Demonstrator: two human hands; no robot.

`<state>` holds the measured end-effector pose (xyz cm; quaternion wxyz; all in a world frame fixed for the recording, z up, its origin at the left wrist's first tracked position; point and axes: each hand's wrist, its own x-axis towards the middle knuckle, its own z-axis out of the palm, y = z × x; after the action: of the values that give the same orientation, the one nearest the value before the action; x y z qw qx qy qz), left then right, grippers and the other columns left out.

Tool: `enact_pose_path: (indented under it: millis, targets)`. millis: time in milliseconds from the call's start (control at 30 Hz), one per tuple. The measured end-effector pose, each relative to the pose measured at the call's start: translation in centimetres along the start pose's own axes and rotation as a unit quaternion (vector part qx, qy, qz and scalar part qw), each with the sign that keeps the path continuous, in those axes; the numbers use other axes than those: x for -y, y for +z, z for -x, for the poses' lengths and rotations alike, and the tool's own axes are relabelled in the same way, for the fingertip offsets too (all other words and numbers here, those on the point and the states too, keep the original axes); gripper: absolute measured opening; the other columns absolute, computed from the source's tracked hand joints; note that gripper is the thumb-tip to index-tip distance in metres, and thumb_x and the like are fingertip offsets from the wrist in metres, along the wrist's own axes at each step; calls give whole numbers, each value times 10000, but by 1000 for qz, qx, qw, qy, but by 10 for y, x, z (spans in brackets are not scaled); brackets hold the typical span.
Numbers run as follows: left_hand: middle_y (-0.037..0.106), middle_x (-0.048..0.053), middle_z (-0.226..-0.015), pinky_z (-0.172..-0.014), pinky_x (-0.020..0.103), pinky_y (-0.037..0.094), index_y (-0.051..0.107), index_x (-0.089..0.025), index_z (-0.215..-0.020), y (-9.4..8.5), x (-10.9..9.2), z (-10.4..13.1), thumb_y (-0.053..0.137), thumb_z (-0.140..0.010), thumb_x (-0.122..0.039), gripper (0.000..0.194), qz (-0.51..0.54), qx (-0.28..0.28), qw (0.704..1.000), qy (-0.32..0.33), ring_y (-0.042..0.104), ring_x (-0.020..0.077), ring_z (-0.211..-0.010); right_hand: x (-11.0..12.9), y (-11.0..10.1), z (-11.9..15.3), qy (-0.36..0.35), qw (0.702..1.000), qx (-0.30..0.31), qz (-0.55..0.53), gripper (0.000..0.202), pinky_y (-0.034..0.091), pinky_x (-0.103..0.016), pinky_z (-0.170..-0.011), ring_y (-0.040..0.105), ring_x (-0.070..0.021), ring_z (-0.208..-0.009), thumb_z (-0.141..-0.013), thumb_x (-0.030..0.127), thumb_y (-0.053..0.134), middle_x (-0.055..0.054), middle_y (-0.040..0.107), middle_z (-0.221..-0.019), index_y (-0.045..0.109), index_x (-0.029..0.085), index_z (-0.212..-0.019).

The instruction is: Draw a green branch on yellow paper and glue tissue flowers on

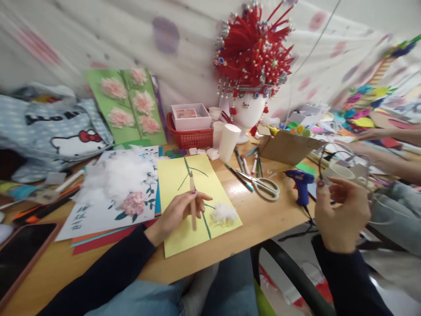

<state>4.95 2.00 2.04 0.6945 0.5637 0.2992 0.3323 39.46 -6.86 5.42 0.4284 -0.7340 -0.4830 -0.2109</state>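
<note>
My left hand (186,208) is closed round a slender, pale pink pointed tool (193,202) with a dark tip, held upright over a yellow sheet (174,239). On that sheet are a green stem with thin branches and a fluffy white flower (224,213), right of my left hand. My right hand (344,215) is raised beyond the table's edge, fingers curled towards the thumb. A thin black cord (320,164) meets the thumb tip; whether it is pinched I cannot tell. A blue glue gun (301,182) stands just left of my right hand.
Scissors (265,186) and pens lie mid-table. At left are white fluff (113,175) on a printed sheet and a phone (23,259). Behind stand a red basket (194,137), a green flower picture (128,103) and a red headdress (256,52). Another person's arms (378,158) reach in at right.
</note>
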Motion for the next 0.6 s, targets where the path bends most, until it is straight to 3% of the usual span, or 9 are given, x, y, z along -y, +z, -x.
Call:
enact_pose_path:
  millis: [33, 100, 167, 233, 300, 367, 467, 533, 600]
  targets:
    - [605, 60, -824, -718, 304, 478, 720, -146, -1033, 2, -3, 1, 502, -911, -584, 504, -3, 13, 1000, -5, 571, 180, -744, 18, -2, 10, -54, 998, -38, -10, 345, 446, -385, -714, 540, -224, -654, -924, 408, 591, -42, 573, -742, 631, 148, -1147]
    - [619, 69, -825, -723, 304, 477, 732, -144, -1004, 7, -9, 4, 476, -924, -593, 524, -16, 52, 998, -17, 578, 179, -747, 57, -2, 30, -220, 969, 50, -96, 383, 448, -317, -652, 527, -175, -591, -913, 245, 623, 5, 563, -705, 572, 184, -1288]
    - [628, 67, -757, -671, 290, 465, 737, -137, -865, 12, -17, 9, 468, -938, -597, 538, -39, 108, 993, -34, 568, 164, -680, 93, 4, 46, -388, 893, 168, -155, 471, 460, -297, -628, 554, -181, -624, -927, 128, 536, 0, 583, -708, 500, 201, -1391]
    - [634, 60, -682, -601, 270, 444, 703, -141, -706, 14, -24, 15, 513, -926, -605, 547, -65, 177, 981, -49, 558, 148, -608, 121, 12, 57, -475, 827, 242, -179, 510, 482, -307, -619, 571, -196, -639, -937, 83, 453, -12, 605, -711, 453, 184, -1436]
    - [654, 59, -662, -560, 258, 443, 676, -150, -638, 16, -30, 20, 549, -908, -626, 562, -87, 240, 965, -59, 573, 146, -584, 140, 19, 62, -496, 805, 261, -195, 486, 508, -333, -625, 593, -212, -653, -950, 89, 418, -31, 643, -737, 445, 151, -1431]
    - [683, 62, -682, -560, 256, 469, 685, -157, -646, 16, -36, 23, 522, -910, -673, 602, -106, 282, 952, -62, 601, 153, -598, 150, 23, 63, -490, 808, 253, -209, 412, 532, -344, -643, 623, -221, -683, -969, 115, 401, -56, 681, -777, 490, 132, -1371]
    - [715, 61, -714, -617, 258, 515, 724, -157, -724, 13, -47, 25, 469, -937, -695, 633, -132, 310, 939, -65, 635, 155, -627, 152, 24, 54, -486, 814, 226, -223, 308, 545, -307, -651, 672, -210, -746, -998, 166, 395, -86, 716, -841, 592, 155, -1234]
    - [735, 59, -737, -654, 253, 535, 752, -152, -838, 8, -59, 26, 449, -984, -622, 578, -152, 335, 927, -73, 665, 159, -669, 145, 27, 42, -470, 825, 200, -243, 257, 535, -280, -628, 687, -193, -738, -999, 221, 451, -77, 728, -855, 644, 199, -1168]
    - [754, 42, -778, -677, 234, 547, 759, -169, -950, -6, -72, 28, 480, -1009, -502, 438, -240, 298, 923, -51, 692, 155, -717, 132, 38, 27, -407, 853, 177, -274, 194, 516, -283, -602, 675, -184, -669, -970, 322, 551, -51, 727, -824, 688, 255, -1090]
